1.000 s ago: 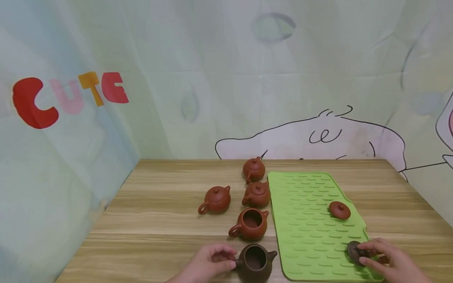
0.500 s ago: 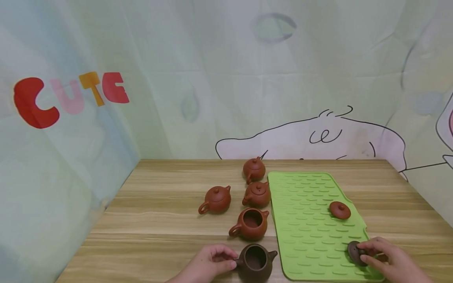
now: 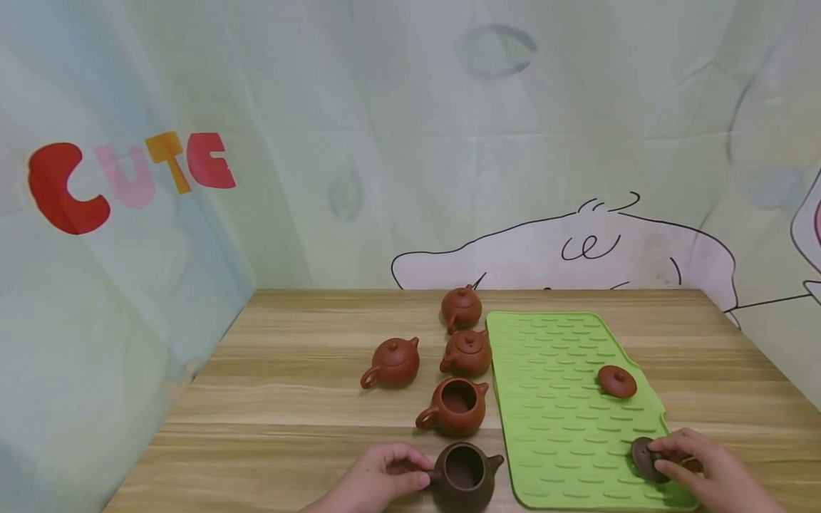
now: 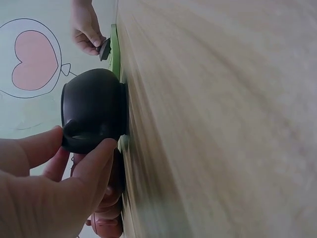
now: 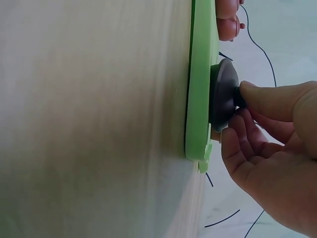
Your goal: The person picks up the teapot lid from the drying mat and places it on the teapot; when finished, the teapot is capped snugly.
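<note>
A dark brown teapot [image 3: 463, 476] without its lid stands on the wooden table at the front. My left hand [image 3: 378, 479] pinches its handle [image 4: 84, 141] between thumb and fingers; the spout points right. At the near right corner of the green mat [image 3: 564, 427], my right hand [image 3: 712, 470] pinches the knob of a dark brown teapot lid [image 3: 645, 459]. In the right wrist view that lid [image 5: 225, 94] is right at the mat's surface, thumb and fingertips on its knob. Behind the dark pot is an open reddish-brown teapot [image 3: 457, 406].
A reddish-brown lid [image 3: 617, 382] lies on the mat's right side. Lidded reddish-brown teapots stand farther back: one at the far end [image 3: 461, 308], one beside the mat [image 3: 467, 353], and another teapot [image 3: 393, 362] to the left. A printed curtain [image 3: 410, 142] hangs behind the table.
Almost nothing moves. Both hands keep their hold on the teapot handle and lid knob; the right hand's fingers shift very slightly on the knob.
</note>
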The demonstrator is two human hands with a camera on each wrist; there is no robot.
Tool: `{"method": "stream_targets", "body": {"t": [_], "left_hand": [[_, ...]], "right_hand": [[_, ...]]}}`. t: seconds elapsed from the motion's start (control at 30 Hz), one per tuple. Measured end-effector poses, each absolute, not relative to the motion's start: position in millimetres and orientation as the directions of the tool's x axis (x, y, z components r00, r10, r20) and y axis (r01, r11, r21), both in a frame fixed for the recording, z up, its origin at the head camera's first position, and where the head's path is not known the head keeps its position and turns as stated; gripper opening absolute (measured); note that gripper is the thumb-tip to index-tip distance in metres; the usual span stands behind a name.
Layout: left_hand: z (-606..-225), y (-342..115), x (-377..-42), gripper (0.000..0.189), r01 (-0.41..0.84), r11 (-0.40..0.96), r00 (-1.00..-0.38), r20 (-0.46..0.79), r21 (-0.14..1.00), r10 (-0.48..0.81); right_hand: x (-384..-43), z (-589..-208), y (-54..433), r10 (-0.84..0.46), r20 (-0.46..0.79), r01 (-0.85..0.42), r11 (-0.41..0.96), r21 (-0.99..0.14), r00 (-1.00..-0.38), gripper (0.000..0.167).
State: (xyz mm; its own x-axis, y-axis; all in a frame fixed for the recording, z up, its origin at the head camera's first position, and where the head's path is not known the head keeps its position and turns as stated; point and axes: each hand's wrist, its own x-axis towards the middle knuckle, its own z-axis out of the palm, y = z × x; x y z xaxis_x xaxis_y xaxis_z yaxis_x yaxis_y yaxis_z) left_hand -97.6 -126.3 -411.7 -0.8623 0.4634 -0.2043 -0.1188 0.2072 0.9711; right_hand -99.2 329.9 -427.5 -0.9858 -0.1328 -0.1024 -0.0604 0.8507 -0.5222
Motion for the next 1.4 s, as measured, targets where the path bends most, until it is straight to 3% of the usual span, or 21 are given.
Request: {"method": "stream_targets", "body": {"t": [0.37, 0.8, 1.2, 1.4], "left_hand": [[-413, -127, -101, 0.021, -0.124, 0.189, -0.853, -0.202, 0.974, 0.482], [-413, -128, -104, 0.02, -0.087, 0.175, -0.837, -0.168, 0.981, 0.521], [-413, -129, -110, 0.016, -0.041, 0.208, -0.817, -0.153, 0.977, 0.556], [-413, -129, -111, 0.015, -0.036, 0.206, -0.813, -0.148, 0.978, 0.563]], "right_hand": [[-96, -426, 323, -0.261, 0.184, -0.319, 0.8, -0.509, -0.948, 0.014], [-111, -400, 283, -0.424, 0.449, -0.612, 0.631, -0.476, -0.787, 0.031], [-119, -379, 232, -0.552, 0.507, -0.749, 0.461, -0.475, -0.662, 0.038], [-122, -371, 211, -0.602, 0.489, -0.767, 0.39, -0.511, -0.631, 0.023]]}}
